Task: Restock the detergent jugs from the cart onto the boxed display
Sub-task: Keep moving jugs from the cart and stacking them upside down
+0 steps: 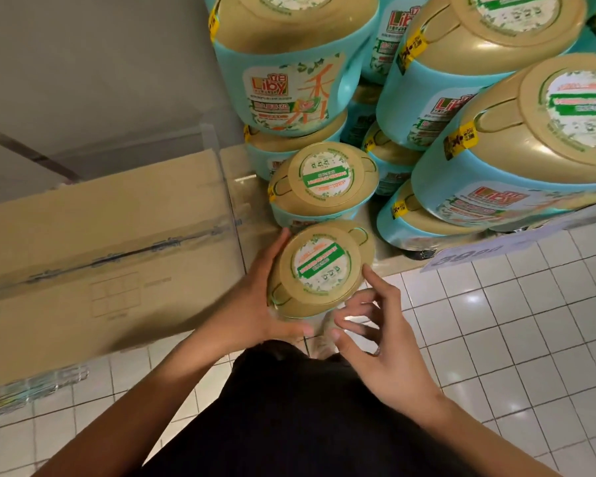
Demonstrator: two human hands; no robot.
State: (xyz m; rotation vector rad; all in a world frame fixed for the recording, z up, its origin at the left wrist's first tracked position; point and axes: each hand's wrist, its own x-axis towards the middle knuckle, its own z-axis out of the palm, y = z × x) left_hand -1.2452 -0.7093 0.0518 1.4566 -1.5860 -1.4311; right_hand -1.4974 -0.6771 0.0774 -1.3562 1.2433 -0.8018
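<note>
Detergent jug, tan lid up, at frame centre, just below a second jug and left of the stacked jugs filling the upper right; cardboard box at left, tiled floor at lower right. Left hand clamps the jug's left side, fingers wrapped round the wall, thumb under the near edge. Right hand, lower centre-right, holds nothing: fingers spread and loosely bent, index tip at the lid's right rim, contact not resolvable.
</note>
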